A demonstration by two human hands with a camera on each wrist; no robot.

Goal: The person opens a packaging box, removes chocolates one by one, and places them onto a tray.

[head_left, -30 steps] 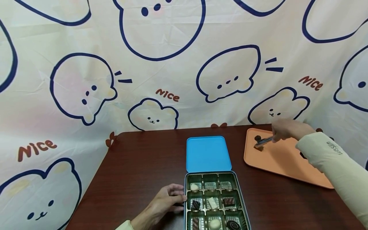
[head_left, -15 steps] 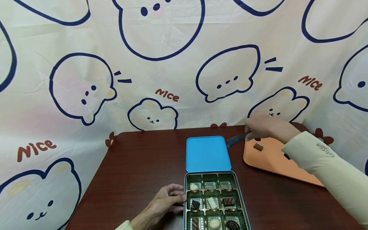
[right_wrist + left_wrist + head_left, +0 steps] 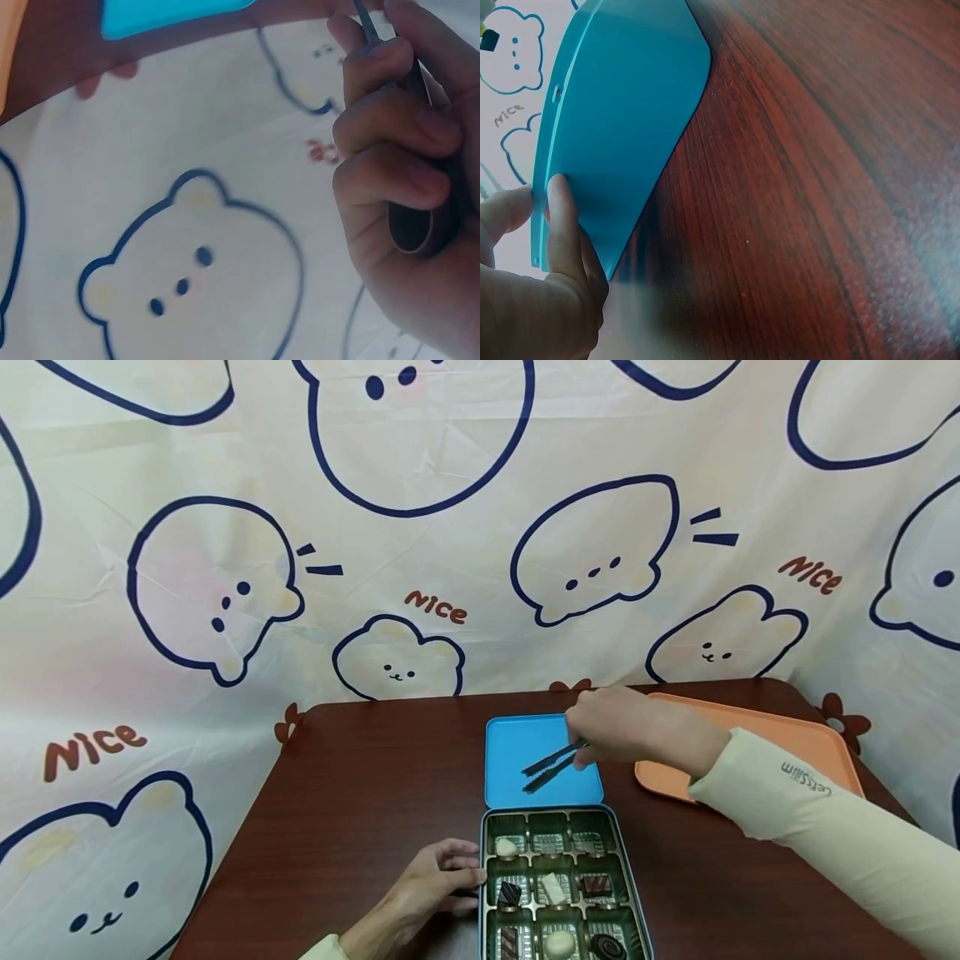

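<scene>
1. Beyond the fingers of both hands, a pale backdrop [image 3: 420, 552] rises, printed with blue-outlined bear faces and "Nice" lettering.
2. Beneath both sets of fingers spreads a dark reddish-brown table [image 3: 390, 777].
3. To the right of the right-hand fingers lies an orange tray [image 3: 795, 743], partly hidden by the wrist and sleeve.
4. Just right of the left-hand fingers sits a blue-walled box [image 3: 549, 843] with a divided metallic insert; its blue lid [image 3: 517, 760] lies at the far edge, under the right-hand fingers.
5. The left hand [image 3: 427, 889] has its fingers loosely extended, the thumb touching the box's rim and another finger resting against its outer wall.
6. The right hand [image 3: 611, 724] has its fingers curled, clamped round dark tongs [image 3: 551, 774].
7. Leftward from those fingers, the tongs' prongs stand apart above the lid.
8. Nearer the person than the right-hand fingers, the box's compartments hold white pieces [image 3: 558, 946] and dark pieces [image 3: 608, 947], seven in view.
</scene>
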